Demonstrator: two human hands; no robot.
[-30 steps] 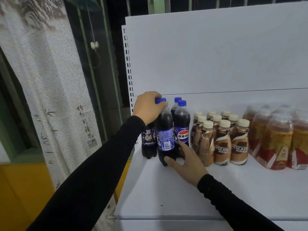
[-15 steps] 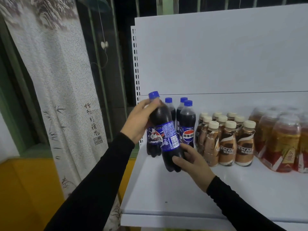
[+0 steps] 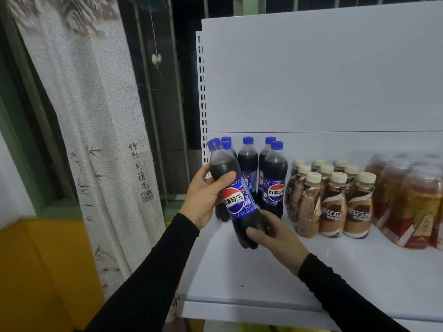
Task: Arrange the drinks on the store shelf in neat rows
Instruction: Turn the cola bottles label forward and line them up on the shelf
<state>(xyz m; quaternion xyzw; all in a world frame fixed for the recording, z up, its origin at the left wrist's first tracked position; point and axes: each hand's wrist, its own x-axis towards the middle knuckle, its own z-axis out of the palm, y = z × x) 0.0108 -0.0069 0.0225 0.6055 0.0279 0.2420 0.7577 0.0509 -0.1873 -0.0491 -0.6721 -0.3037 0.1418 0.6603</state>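
1. The left hand [image 3: 203, 195] grasps the upper part of a tilted cola bottle [image 3: 233, 195].
2. The right hand [image 3: 275, 233] grasps its base, above the white shelf [image 3: 263, 271].
3. More cola bottles [image 3: 274, 178] stand behind, beside coffee bottles [image 3: 333, 204].

The person wears long black sleeves on both arms, plain and close-fitting, without visible markings, ending in snug cuffs at the wrists. The left hand [image 3: 203, 196] and right hand [image 3: 279, 237] are bare, with no gloves.
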